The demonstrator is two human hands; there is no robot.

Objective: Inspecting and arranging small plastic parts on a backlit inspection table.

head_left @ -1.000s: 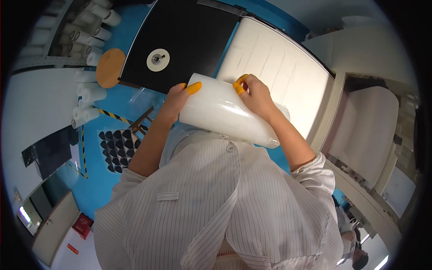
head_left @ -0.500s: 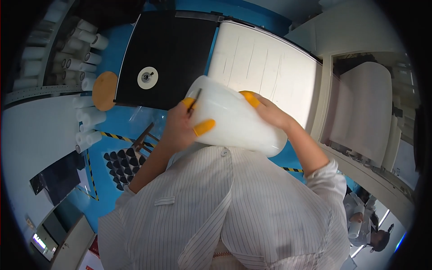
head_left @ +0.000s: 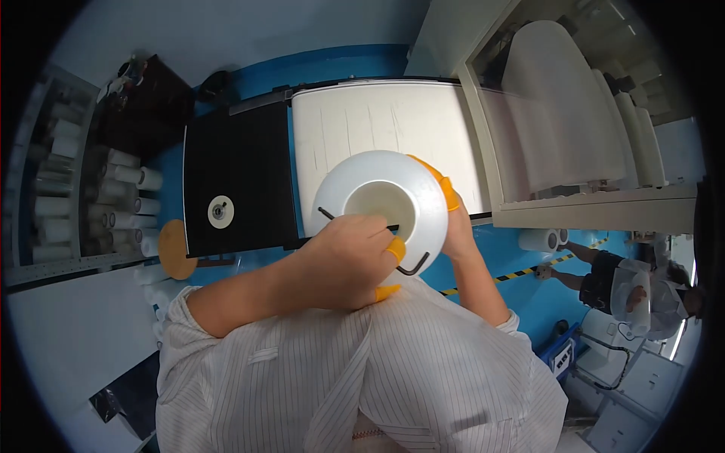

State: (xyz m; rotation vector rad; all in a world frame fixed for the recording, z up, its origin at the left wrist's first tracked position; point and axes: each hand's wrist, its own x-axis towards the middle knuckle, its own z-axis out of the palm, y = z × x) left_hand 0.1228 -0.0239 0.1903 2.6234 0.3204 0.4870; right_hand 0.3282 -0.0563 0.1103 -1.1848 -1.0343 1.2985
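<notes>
White film-like material forms the roll (head_left: 362, 170), which is positioned before the striped shirt (head_left: 302, 370), near the pale tabletop (head_left: 423, 113). Since the previous half second, the roll has been turned from a slanted side view to end-on, and its hollow core (head_left: 370, 198) has been exposed. The outer wall is clasped by the right hand (head_left: 459, 226). A black bent tool (head_left: 411, 272) is clamped in the left fist (head_left: 351, 253), in front of the core; access to the core is apparently gained. Contact between tool and core cannot be confirmed.

Workshop with racked white rolls (head_left: 53, 206), hazard-striped floor tape (head_left: 515, 275)
</notes>
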